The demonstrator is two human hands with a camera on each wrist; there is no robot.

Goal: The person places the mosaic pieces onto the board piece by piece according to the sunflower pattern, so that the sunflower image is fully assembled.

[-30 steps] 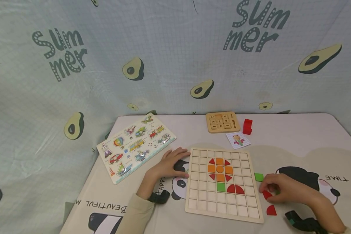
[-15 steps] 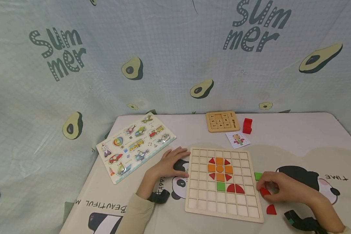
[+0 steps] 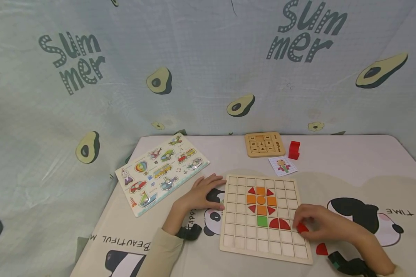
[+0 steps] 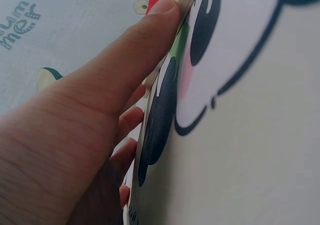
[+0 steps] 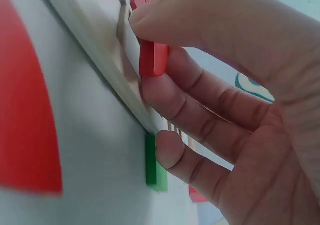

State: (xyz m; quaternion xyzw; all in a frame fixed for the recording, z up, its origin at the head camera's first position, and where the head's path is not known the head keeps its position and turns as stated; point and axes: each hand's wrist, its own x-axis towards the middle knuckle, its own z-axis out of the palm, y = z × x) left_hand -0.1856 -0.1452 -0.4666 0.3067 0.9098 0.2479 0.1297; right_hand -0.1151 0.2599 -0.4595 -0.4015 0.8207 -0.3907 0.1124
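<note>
My right hand [image 3: 320,223] pinches a red quarter-circle block [image 3: 302,227] between thumb and fingers, above the right edge of the wooden grid board [image 3: 240,243]. In the right wrist view a green block [image 5: 156,165] lies by the board's edge near a fingertip; the hand hides it from the head view. My left hand [image 3: 201,194] touches the board's left edge with relaxed fingers, thumb spread apart. On the grid, orange pieces [image 3: 261,191] and red triangles form a flower shape. Below them sit a green square [image 3: 262,221] and two red quarter-circles [image 3: 279,224], side by side.
Another red quarter-circle block [image 3: 321,249] lies right of the board. Behind the board are a pattern card [image 3: 282,166], a number puzzle [image 3: 264,144] and red blocks [image 3: 294,150]. A vehicle picture puzzle [image 3: 162,173] lies at the left.
My right hand has moved left from the table to the board's right edge, carrying the red quarter-circle block. The left hand has stayed in place.
</note>
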